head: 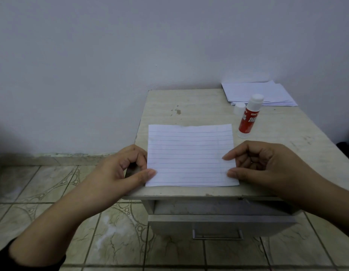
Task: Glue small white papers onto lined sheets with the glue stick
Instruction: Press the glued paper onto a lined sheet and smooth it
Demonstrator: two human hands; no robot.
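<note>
**Lined sheet held flat at the near table edge, both hands on its side edges**

Lined sheet is lying flat on the table, its near edge sitting just inside the table's front edge. A fainter vertical band is showing near its right side; whether that is a small white paper stuck on or a margin, cannot tell.

Left hand is pinching the sheet's left edge near the lower left corner: the thumb is lying on top of the paper, the curled fingers are bunching at the edge just beside it.

Right hand is gripping the right edge near the lower right corner: the thumb tip is pressing on the paper, the index tip is touching the sheet a little higher, the remaining fingers are curling into the palm off the sheet.

Glue stick is standing upright on the table beyond the sheet's far right corner, near but not touching it, red label facing the camera, well apart from both hands. A small white cap is standing just beside it on its left. A stack of white papers is lying at the far right corner of the table, behind the glue stick.

A drawer under the table top is standing partly open.
</note>
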